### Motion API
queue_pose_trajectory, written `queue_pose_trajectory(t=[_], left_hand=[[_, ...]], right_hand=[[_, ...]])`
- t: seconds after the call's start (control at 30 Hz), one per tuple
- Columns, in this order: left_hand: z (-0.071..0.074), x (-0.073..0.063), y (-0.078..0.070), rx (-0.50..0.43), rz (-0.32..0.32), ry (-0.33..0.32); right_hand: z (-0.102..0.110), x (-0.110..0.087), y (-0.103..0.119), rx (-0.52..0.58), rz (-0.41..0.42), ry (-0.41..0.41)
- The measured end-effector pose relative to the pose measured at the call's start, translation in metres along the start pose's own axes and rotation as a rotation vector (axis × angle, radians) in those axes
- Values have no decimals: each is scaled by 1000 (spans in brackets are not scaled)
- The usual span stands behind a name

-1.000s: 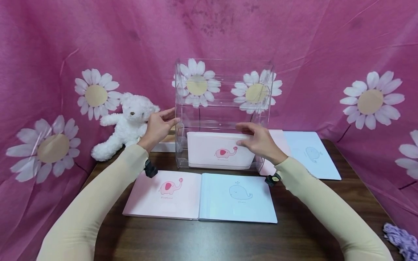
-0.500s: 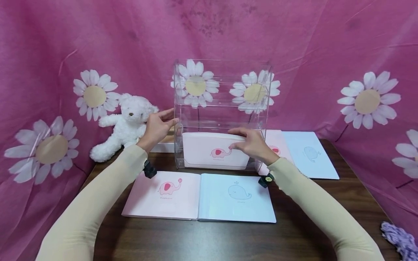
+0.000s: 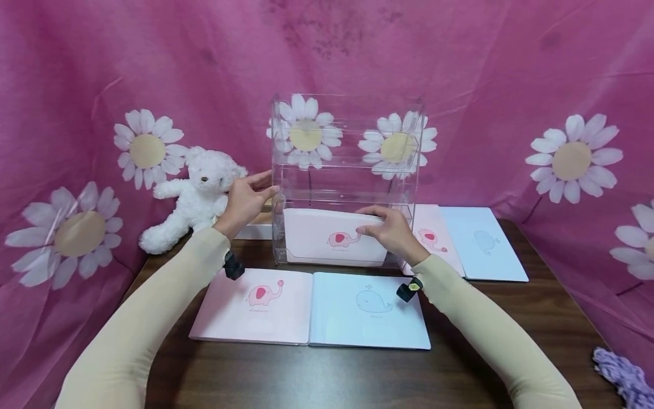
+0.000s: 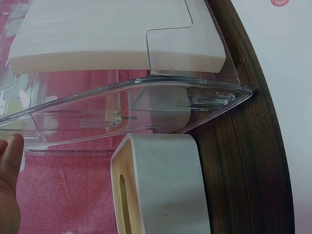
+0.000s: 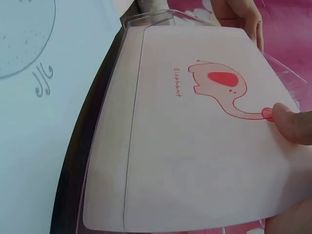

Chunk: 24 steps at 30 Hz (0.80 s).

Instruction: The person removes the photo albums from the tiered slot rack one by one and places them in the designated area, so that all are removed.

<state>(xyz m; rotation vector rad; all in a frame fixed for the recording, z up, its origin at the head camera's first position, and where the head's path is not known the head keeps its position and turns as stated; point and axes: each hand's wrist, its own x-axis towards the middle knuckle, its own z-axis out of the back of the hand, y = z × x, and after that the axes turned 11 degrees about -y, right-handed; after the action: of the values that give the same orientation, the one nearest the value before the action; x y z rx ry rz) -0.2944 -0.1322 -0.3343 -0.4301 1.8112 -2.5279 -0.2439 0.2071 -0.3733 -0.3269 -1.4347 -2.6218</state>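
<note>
A clear acrylic rack (image 3: 344, 196) with tiers stands at the middle back of the table. In its bottom tier leans a thick pink elephant book (image 3: 311, 236), its lower part behind the clear front lip. My right hand (image 3: 390, 227) pinches this book near its upper right, thumb on the cover by the elephant's trunk and fingers behind the top edge. At the rack's left side, my left hand (image 3: 245, 201) grips the side panel's edge. Only part of the left hand (image 4: 9, 180) shows in the left wrist view.
Before the rack lie a pink elephant book (image 3: 255, 312) and a blue whale book (image 3: 370, 318). More pink (image 3: 434, 233) and blue (image 3: 482, 241) ones lie right. A white teddy bear (image 3: 196, 193), white box (image 4: 165, 185) and purple knitted item (image 3: 620, 369) are around.
My right hand has slid the pink elephant book leftward within the bottom tier, and its top edge tilts slightly. The left hand stays on the rack's side.
</note>
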Motion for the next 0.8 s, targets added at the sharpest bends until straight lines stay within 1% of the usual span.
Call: queue_pose_trajectory(t=[0.23,0.37,0.47,0.7,0.8], left_hand=[[1,-1,1,-4,-13,-4],[0,-1,1,-1,11,0],[-1,-1,2,4,22,4],[-1,1,0,2,12,-1],[-2,0,0,-3,14,-2]], right_hand=[[-4,-1,1,40,3,-31],[-4,-3,1,62,-18,-24],[-3,-4,1,69,-16,-22],[2,-3,8,88,89,-85],[9,-3,14,124,105,-94]])
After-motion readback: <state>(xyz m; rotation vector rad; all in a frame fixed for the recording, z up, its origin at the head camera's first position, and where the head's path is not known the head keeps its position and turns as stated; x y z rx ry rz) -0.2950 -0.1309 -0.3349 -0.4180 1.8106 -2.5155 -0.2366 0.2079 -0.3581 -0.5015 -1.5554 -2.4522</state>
